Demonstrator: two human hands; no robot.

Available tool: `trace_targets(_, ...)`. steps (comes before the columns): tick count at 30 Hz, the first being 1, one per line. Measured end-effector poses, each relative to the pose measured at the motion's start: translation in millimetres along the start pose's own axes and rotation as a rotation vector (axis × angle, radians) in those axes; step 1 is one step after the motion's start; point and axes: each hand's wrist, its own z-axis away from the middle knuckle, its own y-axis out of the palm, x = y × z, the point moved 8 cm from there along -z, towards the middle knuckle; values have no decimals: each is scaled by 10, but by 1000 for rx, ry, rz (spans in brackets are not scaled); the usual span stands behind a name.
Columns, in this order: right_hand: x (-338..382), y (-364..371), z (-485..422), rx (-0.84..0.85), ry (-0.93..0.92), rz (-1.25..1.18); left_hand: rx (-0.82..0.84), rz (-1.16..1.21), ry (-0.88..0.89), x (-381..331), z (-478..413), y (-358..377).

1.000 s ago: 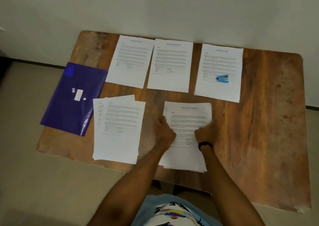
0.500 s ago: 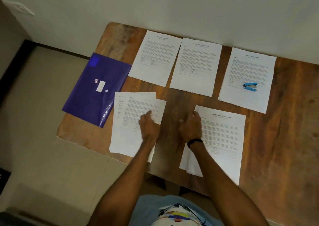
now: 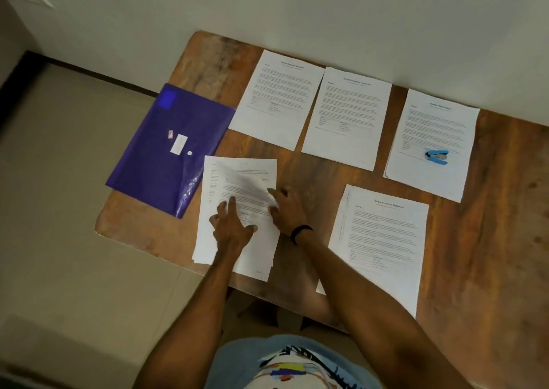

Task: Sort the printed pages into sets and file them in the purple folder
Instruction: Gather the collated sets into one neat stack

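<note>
Showing, from the left: purple folder [image 3: 169,148] lies closed, overhanging the table [image 3: 208,61] edge, just beside the loose stack [image 3: 208,240]. Left hand [image 3: 233,225], fingers spread, presses the stack flat. Right hand [image 3: 286,210] pinches the lifted top sheet [image 3: 246,180]. Risk: the fanned lower pages may cling to it or slide off the near edge. Sorted sets [image 3: 347,115], one under a blue stapler [image 3: 436,157], crowd the remaining surface.

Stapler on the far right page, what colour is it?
The stapler is blue, clearest in the head view.
</note>
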Motion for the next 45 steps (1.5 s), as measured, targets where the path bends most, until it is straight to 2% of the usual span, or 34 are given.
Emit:
trace_targets(2, 41, -75, 107, 7, 26, -298, -54, 56, -9, 68, -108, -143)
trace_targets(5, -131, -258, 240, -20, 124, -408, -87, 155, 126, 16, -265, -384)
trace_targets(8, -389, -425, 399, -43, 187, -500, 86, 404, 208, -210, -195, -472)
trace_targets(10, -622, -569, 521, -85, 264, -602, 196, 472, 265, -370, -129, -429)
trace_targets(12, -868, -728, 645, -123, 326, -636, 222, 463, 276, -476, -89, -374)
trace_targets(18, -1618, -1412, 679, -254, 362, -78, 109, 319, 268, -604, -6, -312)
trace_targets(22, -1648, -1669, 333, -149, 240, 184, 70, 291, 229, -607, 55, -281)
trace_targets(26, -1525, -1631, 43, 6, 168, 335, 45, 268, 206, -579, 103, -263)
trace_targets(31, -1404, -1648, -9, 42, 114, 537, 20, 263, 172, -607, 167, -253)
trace_targets(35, -1466, -1804, 132, 163, 82, 402, 46, 304, 164, -661, 200, -207)
trace_targets(39, -1611, -2086, 545, 321, 67, 333, 156, 317, 196, -862, 240, -43)
trace_targets(42, -1541, -2378, 883, 387, 91, 199, 281, 294, 211, -1104, 339, 231)
trace_targets(45, -1414, -2535, 963, 382, 82, 71, 470, 325, 185, -1385, 534, 579)
